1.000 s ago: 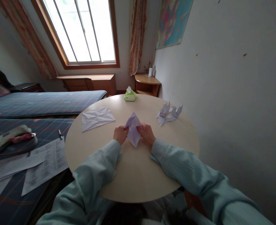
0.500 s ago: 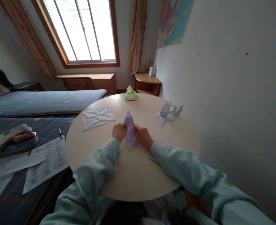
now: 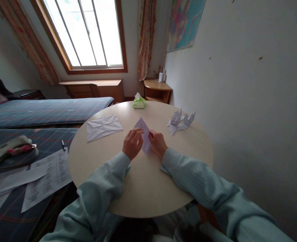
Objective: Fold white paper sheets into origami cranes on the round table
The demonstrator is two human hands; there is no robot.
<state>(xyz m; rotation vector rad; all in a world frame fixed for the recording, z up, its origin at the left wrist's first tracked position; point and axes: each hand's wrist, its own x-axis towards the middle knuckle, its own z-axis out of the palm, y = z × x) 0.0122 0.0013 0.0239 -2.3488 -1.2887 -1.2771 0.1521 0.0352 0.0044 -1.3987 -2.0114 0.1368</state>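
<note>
A pale lilac-white sheet of folded paper [image 3: 145, 137], shaped like a pointed diamond, is held up over the round table [image 3: 148, 188]. My right hand [image 3: 158, 143] pinches its right edge between thumb and fingers. At its left side, my left hand [image 3: 132, 144] is curled with bent fingers over the near face, seemingly pinching a flap; the exact contact is partly hidden. Farther left lies a flat creased sheet [image 3: 104, 127] marked with crossing fold lines. Finished-looking folded paper figures [image 3: 181, 121] with upright points stand on the right of the table.
A green tissue pack [image 3: 138, 102] sits at the table's far edge. To the left, a bed [image 3: 37, 109] and a dark plaid surface bear printed sheets [image 3: 47, 178], a pen [image 3: 63, 145] and a pale rounded item with a red part [image 3: 12, 151]. A wall [image 3: 251, 117] borders the right side.
My left hand has let go of the paper's left edge and turned over its near face. The paper has turned and shifted slightly right, with my right hand still gripping it.
</note>
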